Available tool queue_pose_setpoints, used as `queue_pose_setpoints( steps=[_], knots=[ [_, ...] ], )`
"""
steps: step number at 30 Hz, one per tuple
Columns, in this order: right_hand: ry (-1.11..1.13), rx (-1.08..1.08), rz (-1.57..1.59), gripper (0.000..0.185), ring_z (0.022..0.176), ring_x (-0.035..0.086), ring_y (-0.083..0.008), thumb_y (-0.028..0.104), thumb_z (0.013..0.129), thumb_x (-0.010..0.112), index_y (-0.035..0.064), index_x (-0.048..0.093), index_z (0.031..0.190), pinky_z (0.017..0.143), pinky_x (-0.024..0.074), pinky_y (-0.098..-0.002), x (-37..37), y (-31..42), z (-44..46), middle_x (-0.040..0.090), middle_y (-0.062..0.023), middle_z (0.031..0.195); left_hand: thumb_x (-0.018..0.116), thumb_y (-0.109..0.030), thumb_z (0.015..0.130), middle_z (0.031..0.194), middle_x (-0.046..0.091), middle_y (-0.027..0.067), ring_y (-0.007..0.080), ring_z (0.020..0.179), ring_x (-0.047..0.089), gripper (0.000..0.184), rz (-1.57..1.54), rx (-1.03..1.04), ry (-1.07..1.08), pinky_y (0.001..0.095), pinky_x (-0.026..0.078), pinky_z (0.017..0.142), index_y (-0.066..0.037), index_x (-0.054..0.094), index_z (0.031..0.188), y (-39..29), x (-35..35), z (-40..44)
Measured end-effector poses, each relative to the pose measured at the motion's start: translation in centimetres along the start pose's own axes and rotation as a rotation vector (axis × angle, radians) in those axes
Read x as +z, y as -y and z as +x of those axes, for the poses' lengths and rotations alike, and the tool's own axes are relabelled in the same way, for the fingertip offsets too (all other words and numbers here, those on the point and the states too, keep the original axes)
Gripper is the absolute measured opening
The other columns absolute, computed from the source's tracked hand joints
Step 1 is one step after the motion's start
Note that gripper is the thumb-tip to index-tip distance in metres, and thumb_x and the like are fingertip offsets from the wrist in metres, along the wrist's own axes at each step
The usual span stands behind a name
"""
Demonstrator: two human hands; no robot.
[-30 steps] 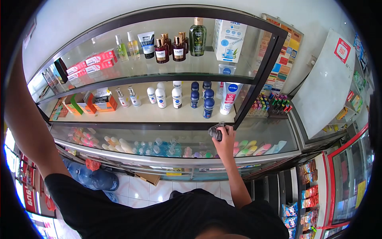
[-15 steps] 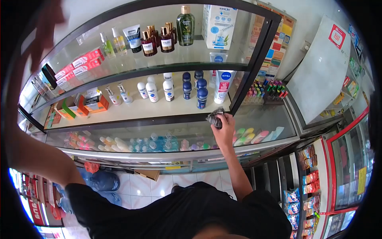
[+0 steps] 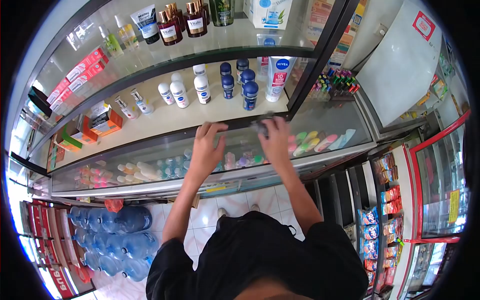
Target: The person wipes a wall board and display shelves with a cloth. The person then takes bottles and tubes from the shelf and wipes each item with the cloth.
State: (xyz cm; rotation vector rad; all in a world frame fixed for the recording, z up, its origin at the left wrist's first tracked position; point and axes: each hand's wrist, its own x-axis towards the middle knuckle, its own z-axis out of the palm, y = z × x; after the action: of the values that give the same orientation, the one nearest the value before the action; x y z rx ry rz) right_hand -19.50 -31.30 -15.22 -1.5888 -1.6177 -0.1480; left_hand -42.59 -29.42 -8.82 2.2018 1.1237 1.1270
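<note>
My right hand [image 3: 276, 141] is closed on a dark grey crumpled cloth [image 3: 260, 127], blurred by motion, at the front edge of the cabinet's lower shelf [image 3: 145, 124]. Over that same edge, further left, my left hand [image 3: 206, 150] hovers with thumb and fingers apart and nothing in it. Just behind the hands stand a dark blue roll-on deodorant [image 3: 250, 95], a white roll-on deodorant [image 3: 202, 90] and a white and blue Nivea tube [image 3: 278, 79].
Perfume bottles [image 3: 169, 31] and a black and white tube [image 3: 145, 23] stand on the upper glass shelf. Orange boxes [image 3: 106, 123] are at the left. Large blue water bottles [image 3: 132, 218] lie on the floor. Snack packets [image 3: 370, 232] fill a rack at right.
My left hand has come down from the upper left to the shelf's front edge. My right hand stays near the right end, still with the cloth. The view has shifted.
</note>
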Motion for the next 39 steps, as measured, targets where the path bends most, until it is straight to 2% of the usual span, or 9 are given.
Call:
queue_pose_setpoints(
  steps=[4,9,16,19,22,26,32,36,39],
  knots=[
    [0.134,-0.028,0.123,0.041,0.107,0.054,-0.0386,0.002,0.071,0.078,0.0070,0.068,0.110,0.092,0.0475,-0.0458,0.4,3.8,0.3,0.058,-0.0151,0.115,0.065,-0.003,0.087,0.111,0.061,0.0145,0.0380,0.102,0.057,0.030,0.085,0.035,-0.124,0.0464,0.045,0.092,-0.006,0.065,0.117,0.6,4.6,2.9],
    [-0.007,0.137,-0.078,0.040,0.107,0.054,-0.0388,0.002,0.072,0.076,0.0054,0.068,0.112,0.092,0.0474,-0.0465,-1.6,-1.2,0.7,0.057,-0.0154,0.114,0.067,-0.007,0.087,0.111,0.061,0.0156,0.0371,0.105,0.057,0.031,0.151,-0.014,-0.078,0.0492,0.043,0.094,-0.008,0.064,0.118,0.4,5.3,3.1],
    [0.048,0.015,0.140,0.043,0.107,0.054,-0.0399,0.000,0.071,0.076,0.0071,0.066,0.112,0.094,0.0453,-0.0481,0.9,2.7,-0.2,0.058,-0.0159,0.114,0.065,0.003,0.084,0.107,0.059,0.0222,0.0410,0.098,0.060,0.037,-0.029,0.005,-0.100,0.0479,0.050,0.084,0.002,0.056,0.120,1.3,6.2,5.8],
    [-0.042,0.143,-0.067,0.042,0.109,0.051,-0.0409,0.002,0.074,0.074,0.0054,0.064,0.114,0.094,0.0446,-0.0502,-2.4,-1.0,0.5,0.054,-0.0177,0.118,0.067,0.000,0.085,0.108,0.059,0.0211,0.0378,0.099,0.061,0.041,-0.107,-0.111,-0.086,0.0453,0.052,0.082,0.001,0.054,0.124,0.3,5.1,6.4],
    [-0.044,0.154,-0.133,0.041,0.111,0.049,-0.0407,0.003,0.074,0.074,0.0037,0.064,0.114,0.094,0.0444,-0.0496,-0.9,-0.4,0.2,0.054,-0.0176,0.119,0.072,-0.003,0.085,0.117,0.056,0.0232,0.0369,0.101,0.061,0.053,-0.159,-0.025,-0.162,0.0420,0.053,0.083,0.002,0.047,0.132,0.7,6.3,7.4],
    [0.108,-0.035,0.090,0.041,0.111,0.049,-0.0410,0.003,0.074,0.075,0.0024,0.064,0.114,0.094,0.0454,-0.0482,2.2,4.2,-0.9,0.053,-0.0161,0.120,0.079,-0.012,0.084,0.116,0.057,0.0210,0.0309,0.091,0.065,0.065,-0.122,0.096,-0.286,0.0402,0.054,0.073,-0.002,0.044,0.138,0.1,8.5,9.1],
    [0.243,-0.140,0.215,0.044,0.113,0.051,-0.0389,0.002,0.072,0.076,0.0068,0.068,0.115,0.097,0.0484,-0.0461,-0.9,4.1,-1.3,0.056,-0.0142,0.122,0.082,-0.014,0.083,0.111,0.060,0.0223,0.0357,0.090,0.065,0.065,0.056,0.151,-0.284,0.0435,0.055,0.076,0.000,0.044,0.133,0.4,9.5,10.4],
    [0.162,-0.166,0.150,0.040,0.113,0.052,-0.0402,0.003,0.069,0.076,0.0095,0.071,0.108,0.098,0.0473,-0.0480,-4.3,1.0,-1.6,0.058,-0.0129,0.119,0.079,-0.013,0.083,0.116,0.061,0.0307,0.0494,0.101,0.063,0.059,-0.052,0.051,-0.171,0.0530,0.052,0.083,0.002,0.043,0.127,0.7,9.3,10.6],
    [-0.067,0.063,-0.044,0.035,0.110,0.052,-0.0401,0.011,0.071,0.074,0.0112,0.072,0.106,0.095,0.0445,-0.0493,-8.2,-4.7,-1.4,0.060,-0.0121,0.117,0.083,-0.017,0.082,0.106,0.068,0.0221,0.0317,0.086,0.071,0.062,0.056,0.178,-0.222,0.0397,0.057,0.071,0.001,0.046,0.128,1.7,8.7,10.6]
  ],
)
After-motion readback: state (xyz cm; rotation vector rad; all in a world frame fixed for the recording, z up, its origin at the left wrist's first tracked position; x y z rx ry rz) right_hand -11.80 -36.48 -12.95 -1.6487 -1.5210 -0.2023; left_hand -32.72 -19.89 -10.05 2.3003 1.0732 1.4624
